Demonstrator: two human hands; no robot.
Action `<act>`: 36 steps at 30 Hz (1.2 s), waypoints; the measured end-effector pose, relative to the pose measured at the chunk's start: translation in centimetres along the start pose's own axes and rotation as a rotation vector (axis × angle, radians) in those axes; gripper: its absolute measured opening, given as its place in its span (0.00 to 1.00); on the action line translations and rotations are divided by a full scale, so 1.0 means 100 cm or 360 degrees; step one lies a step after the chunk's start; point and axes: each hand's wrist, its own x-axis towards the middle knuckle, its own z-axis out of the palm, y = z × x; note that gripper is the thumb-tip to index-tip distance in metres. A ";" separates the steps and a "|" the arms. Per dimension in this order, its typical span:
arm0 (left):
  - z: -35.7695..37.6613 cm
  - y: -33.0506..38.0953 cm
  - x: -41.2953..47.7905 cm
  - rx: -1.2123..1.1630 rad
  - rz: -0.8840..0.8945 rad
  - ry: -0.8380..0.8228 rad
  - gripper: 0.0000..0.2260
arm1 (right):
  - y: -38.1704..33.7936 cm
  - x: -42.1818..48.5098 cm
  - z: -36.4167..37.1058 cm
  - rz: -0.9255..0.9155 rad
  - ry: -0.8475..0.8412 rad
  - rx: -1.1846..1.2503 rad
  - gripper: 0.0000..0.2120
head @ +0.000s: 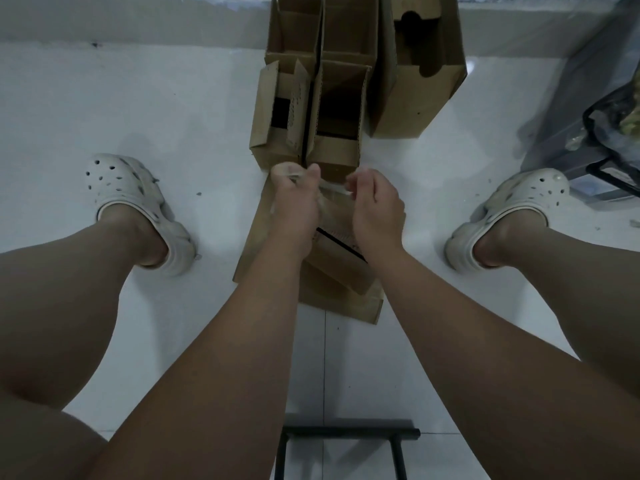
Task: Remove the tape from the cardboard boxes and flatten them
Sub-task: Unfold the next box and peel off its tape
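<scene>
A strip of clear tape (332, 188) stretches between my two hands above the floor. My left hand (298, 199) grips one end, with crumpled tape wrapped round its fingers. My right hand (375, 206) pinches the other end. Under my hands lies a brown cardboard box (332, 275), partly flattened, with a dark slot showing. Several open cardboard boxes (332, 109) stand in a row just beyond my hands, and a larger box (415, 71) with a cut-out handle hole stands at their right.
White tiled floor (138, 116) all round. My feet in white clogs rest at the left (135, 206) and right (512, 216). A clear plastic bag with black straps (602, 126) sits at the far right. A black metal stool frame (346, 441) shows below.
</scene>
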 end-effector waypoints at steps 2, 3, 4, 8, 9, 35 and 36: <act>0.002 0.000 -0.002 -0.0068 0.0092 -0.0190 0.18 | -0.021 0.008 0.000 0.0223 -0.0188 0.0309 0.20; 0.003 -0.001 -0.002 -0.0148 0.0119 -0.0278 0.23 | -0.028 0.012 0.000 0.0378 -0.0314 0.0454 0.21; 0.004 -0.002 -0.001 -0.0218 0.0125 -0.0350 0.27 | -0.034 0.014 -0.001 0.0540 -0.0451 0.0597 0.21; 0.011 -0.005 -0.001 -0.0203 0.0119 -0.0442 0.31 | -0.032 0.018 -0.012 0.0772 -0.0874 0.0852 0.16; 0.011 -0.005 -0.001 -0.0228 0.0114 -0.0453 0.32 | -0.030 0.019 -0.015 0.0772 -0.0934 0.0894 0.15; 0.025 0.015 -0.032 0.0509 0.0727 0.0113 0.16 | 0.003 0.026 -0.032 0.1231 -0.0589 0.1244 0.30; 0.024 0.015 -0.031 0.0510 0.0723 0.0150 0.15 | 0.005 0.025 -0.030 0.1236 -0.0485 0.1181 0.26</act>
